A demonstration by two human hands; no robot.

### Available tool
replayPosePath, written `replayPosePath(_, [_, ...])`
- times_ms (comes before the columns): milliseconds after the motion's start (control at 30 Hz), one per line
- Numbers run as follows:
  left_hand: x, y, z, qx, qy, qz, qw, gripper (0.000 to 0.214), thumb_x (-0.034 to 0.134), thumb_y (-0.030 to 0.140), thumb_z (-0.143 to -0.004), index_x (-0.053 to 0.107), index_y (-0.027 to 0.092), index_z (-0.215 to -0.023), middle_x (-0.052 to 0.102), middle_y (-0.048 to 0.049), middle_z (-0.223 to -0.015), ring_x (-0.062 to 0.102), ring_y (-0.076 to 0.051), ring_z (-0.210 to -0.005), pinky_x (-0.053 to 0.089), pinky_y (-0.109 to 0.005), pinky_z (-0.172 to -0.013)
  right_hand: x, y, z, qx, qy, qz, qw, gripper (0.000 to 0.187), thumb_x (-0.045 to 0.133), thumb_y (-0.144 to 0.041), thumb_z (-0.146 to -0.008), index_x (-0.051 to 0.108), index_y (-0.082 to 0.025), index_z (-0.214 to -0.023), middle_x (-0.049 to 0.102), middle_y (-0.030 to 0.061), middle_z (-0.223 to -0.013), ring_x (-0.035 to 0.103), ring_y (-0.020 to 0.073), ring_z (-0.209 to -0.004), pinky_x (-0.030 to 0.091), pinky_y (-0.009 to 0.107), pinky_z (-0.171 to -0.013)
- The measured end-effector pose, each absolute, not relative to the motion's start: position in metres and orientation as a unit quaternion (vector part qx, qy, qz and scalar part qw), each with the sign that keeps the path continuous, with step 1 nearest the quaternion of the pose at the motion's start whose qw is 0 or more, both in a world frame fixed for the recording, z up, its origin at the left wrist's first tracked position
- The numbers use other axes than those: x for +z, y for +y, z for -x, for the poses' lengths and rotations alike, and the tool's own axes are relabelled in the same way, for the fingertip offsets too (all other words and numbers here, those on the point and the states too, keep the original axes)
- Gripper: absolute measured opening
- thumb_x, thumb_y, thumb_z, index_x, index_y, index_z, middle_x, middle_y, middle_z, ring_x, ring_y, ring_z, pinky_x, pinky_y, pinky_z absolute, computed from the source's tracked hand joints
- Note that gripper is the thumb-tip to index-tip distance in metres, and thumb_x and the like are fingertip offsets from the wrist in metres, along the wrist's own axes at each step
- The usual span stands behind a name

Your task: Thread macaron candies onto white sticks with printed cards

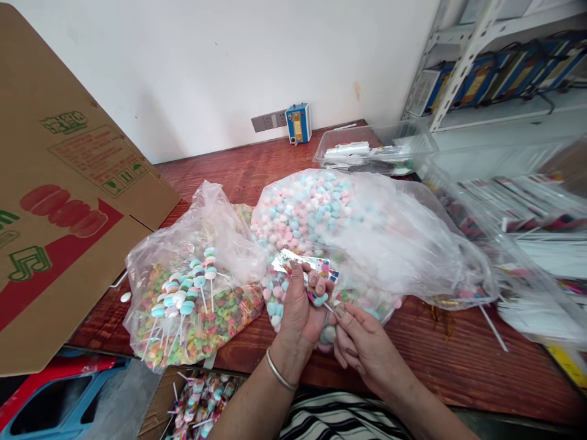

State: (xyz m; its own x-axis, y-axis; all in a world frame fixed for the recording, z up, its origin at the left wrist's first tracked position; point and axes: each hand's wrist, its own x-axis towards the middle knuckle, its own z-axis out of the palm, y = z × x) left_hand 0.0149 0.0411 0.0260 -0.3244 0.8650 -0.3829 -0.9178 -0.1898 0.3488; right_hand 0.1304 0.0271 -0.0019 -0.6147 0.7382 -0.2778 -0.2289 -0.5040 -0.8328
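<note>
My left hand (302, 305), with a bangle at the wrist, is closed around a small shiny printed wrapper (325, 266). Part of a marshmallow lollipop (320, 300) shows at its fingers, with the white stick pointing down to the right. My right hand (360, 336) pinches that stick between thumb and fingertips. Both hands are over the front of a large clear bag of pastel marshmallows (302, 208). To the left, several assembled marshmallow lollipops (183, 290) lie on a bag of coloured ring-shaped pieces (229, 318). The far end of the wrapper is partly hidden by my fingers.
A printed cardboard box (77, 183) stands at the left. Below the table edge, a carton holds wrapped lollipops (202, 397). Clear bins hold packets (362, 153) behind and white sticks and wrappers (545, 250) at right. A blue device (299, 124) stands by the wall.
</note>
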Motion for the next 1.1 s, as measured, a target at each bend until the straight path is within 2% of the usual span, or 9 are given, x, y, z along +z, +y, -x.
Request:
replayPosePath(167, [0.022,0.041,-0.025,0.759,0.336,0.052,0.554,0.025,0.058,0.041,-0.09,0.057,0.017,-0.086,0.05,0.0035,-0.059,0.053,-0.009,-0.054,0.051,-0.023,-0.061,-0.012,0.031,-0.136,0.452,-0.731,0.379,0.342,0.024,0.049,-0.037,-0.095,0.062,-0.018,-0.09,0.067,0.0049,-0.074,0.06,0.0168,-0.061,0.043,0.026,-0.056])
replayPosePath(233, [0.023,0.04,-0.023,0.757,0.337,0.049,0.558,0.022,0.057,0.037,-0.091,0.058,0.016,-0.089,0.056,0.0008,-0.065,0.056,-0.01,-0.058,0.051,-0.023,-0.063,-0.016,0.033,-0.14,0.333,-0.787,0.382,0.353,0.022,0.05,-0.032,-0.094,0.065,-0.016,-0.098,0.07,0.0089,-0.079,0.063,0.0197,-0.065,0.044,0.029,-0.061])
replayPosePath(300, [0.024,0.04,-0.02,0.754,0.324,0.033,0.57,0.02,0.058,0.035,-0.091,0.059,0.015,-0.09,0.058,-0.0006,-0.067,0.058,-0.011,-0.061,0.05,-0.023,-0.063,-0.017,0.034,-0.144,0.295,-0.793,0.386,0.367,0.022,0.05,-0.031,-0.093,0.066,-0.016,-0.097,0.069,0.0088,-0.075,0.061,0.0193,-0.062,0.043,0.029,-0.059])
replayPosePath(400, [0.025,0.04,-0.016,0.755,0.302,0.013,0.582,0.023,0.062,0.039,-0.088,0.059,0.016,-0.087,0.055,0.0014,-0.063,0.056,-0.011,-0.058,0.05,-0.022,-0.061,-0.012,0.034,-0.145,0.463,-0.725,0.374,0.347,0.026,0.047,-0.037,-0.096,0.061,-0.019,-0.084,0.06,0.0023,-0.063,0.054,0.0145,-0.054,0.041,0.025,-0.052])
replayPosePath(500, [0.027,0.041,-0.014,0.755,0.293,0.026,0.586,0.026,0.061,0.041,-0.088,0.058,0.015,-0.084,0.051,0.0028,-0.059,0.053,-0.009,-0.053,0.051,-0.023,-0.061,-0.006,0.032,-0.142,0.717,-0.532,0.34,0.296,0.033,0.049,-0.05,-0.094,0.053,-0.021,-0.078,0.037,-0.0101,-0.045,0.031,0.0075,-0.034,0.032,0.02,-0.037])
replayPosePath(567, [0.029,0.041,-0.014,0.753,0.293,0.043,0.587,0.03,0.057,0.043,-0.09,0.058,0.015,-0.081,0.05,0.0027,-0.057,0.052,-0.009,-0.051,0.051,-0.022,-0.061,-0.004,0.03,-0.14,0.809,-0.412,0.314,0.277,0.034,0.056,-0.053,-0.089,0.054,-0.021,-0.078,0.027,-0.0149,-0.04,0.018,0.0043,-0.029,0.03,0.017,-0.032])
replayPosePath(700, [0.03,0.042,-0.013,0.76,0.287,0.069,0.58,0.03,0.056,0.044,-0.09,0.057,0.015,-0.081,0.05,0.0034,-0.06,0.05,-0.007,-0.05,0.053,-0.023,-0.063,0.0,0.029,-0.137,0.873,-0.301,0.273,0.269,0.032,0.066,-0.047,-0.085,0.057,-0.018,-0.075,0.028,-0.0158,-0.037,0.016,0.0012,-0.026,0.036,0.016,-0.032])
replayPosePath(933, [0.029,0.038,-0.01,0.773,0.259,0.004,0.579,0.011,0.063,0.025,-0.088,0.061,0.016,-0.095,0.047,0.0056,-0.067,0.045,-0.005,-0.052,0.052,-0.021,-0.064,0.004,0.028,-0.136,0.893,-0.265,0.264,0.251,0.031,0.065,-0.046,-0.087,0.062,-0.016,-0.079,0.031,-0.0148,-0.038,0.016,0.0009,-0.026,0.038,0.015,-0.032])
replayPosePath(1100, [0.034,0.034,-0.011,0.769,0.264,-0.034,0.581,0.017,0.066,0.022,-0.081,0.063,0.017,-0.097,0.052,0.0021,-0.074,0.053,-0.009,-0.063,0.052,-0.025,-0.07,0.006,0.027,-0.139,0.905,-0.236,0.263,0.239,0.029,0.063,-0.043,-0.089,0.063,-0.015,-0.081,0.033,-0.0137,-0.043,0.014,0.0006,-0.03,0.036,0.015,-0.033])
